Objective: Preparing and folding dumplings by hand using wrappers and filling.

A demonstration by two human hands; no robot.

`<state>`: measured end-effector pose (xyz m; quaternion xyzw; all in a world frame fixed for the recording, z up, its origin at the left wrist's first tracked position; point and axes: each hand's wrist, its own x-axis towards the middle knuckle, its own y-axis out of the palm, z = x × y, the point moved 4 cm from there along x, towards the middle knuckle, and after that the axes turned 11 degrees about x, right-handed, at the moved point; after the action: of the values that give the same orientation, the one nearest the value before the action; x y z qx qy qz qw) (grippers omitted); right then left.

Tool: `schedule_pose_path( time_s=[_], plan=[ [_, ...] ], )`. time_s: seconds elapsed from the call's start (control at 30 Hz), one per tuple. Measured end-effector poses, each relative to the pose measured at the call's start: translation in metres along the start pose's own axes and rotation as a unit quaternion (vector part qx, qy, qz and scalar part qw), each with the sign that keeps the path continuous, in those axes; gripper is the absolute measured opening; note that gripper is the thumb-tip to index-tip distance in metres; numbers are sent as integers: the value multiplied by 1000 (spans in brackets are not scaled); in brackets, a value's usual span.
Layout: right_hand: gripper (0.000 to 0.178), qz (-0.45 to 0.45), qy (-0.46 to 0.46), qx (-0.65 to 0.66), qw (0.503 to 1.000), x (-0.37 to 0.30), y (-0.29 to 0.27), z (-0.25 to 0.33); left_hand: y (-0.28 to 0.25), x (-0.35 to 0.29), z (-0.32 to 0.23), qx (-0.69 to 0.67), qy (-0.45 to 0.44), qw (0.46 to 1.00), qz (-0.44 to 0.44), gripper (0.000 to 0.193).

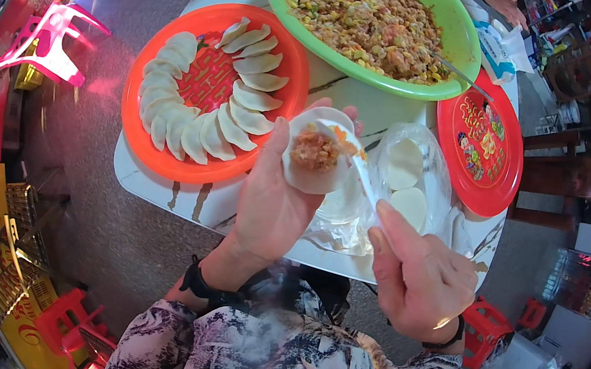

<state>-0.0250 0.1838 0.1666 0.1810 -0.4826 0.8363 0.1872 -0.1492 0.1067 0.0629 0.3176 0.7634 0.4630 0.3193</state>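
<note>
My left hand cradles a round dumpling wrapper on its palm and fingers, a lump of meat filling at the middle of it. In my right hand the handle of a white spoon is pinched between thumb and fingers. The spoon's tip touches the filling at the wrapper's right side, with orange bits stuck to it. Just right of the wrapper, a clear plastic bag holds stacks of round wrappers. Folded dumplings form a ring on an orange-red plate at the left.
A green basin of chopped filling stands at the far side, a utensil leaning over its rim. Right of it lie a red patterned tray and a tissue pack. Another person's hand rests at the far right. A pink stool stands left.
</note>
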Motion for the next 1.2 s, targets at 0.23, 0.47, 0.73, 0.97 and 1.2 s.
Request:
schedule_pose_path(
  time_s=[0.23,0.47,0.73,0.97,1.2],
  plan=[
    [41,25,9,45,999,3,-18,2,-1,-3,-2,51,-6,998,-20,55],
    [27,31,51,58,997,0,-3,-5,1,0,-2,46,1,999,-17,57],
    [29,-2,43,62,997,6,-7,-11,0,1,-4,18,-1,1000,4,57],
    [16,-121,83,-5,989,44,-22,-37,-5,0,-13,14,-1,1000,16,59],
    [7,-85,11,-62,994,98,7,-89,-4,1,-19,-7,-20,1000,-4,59]
  ],
)
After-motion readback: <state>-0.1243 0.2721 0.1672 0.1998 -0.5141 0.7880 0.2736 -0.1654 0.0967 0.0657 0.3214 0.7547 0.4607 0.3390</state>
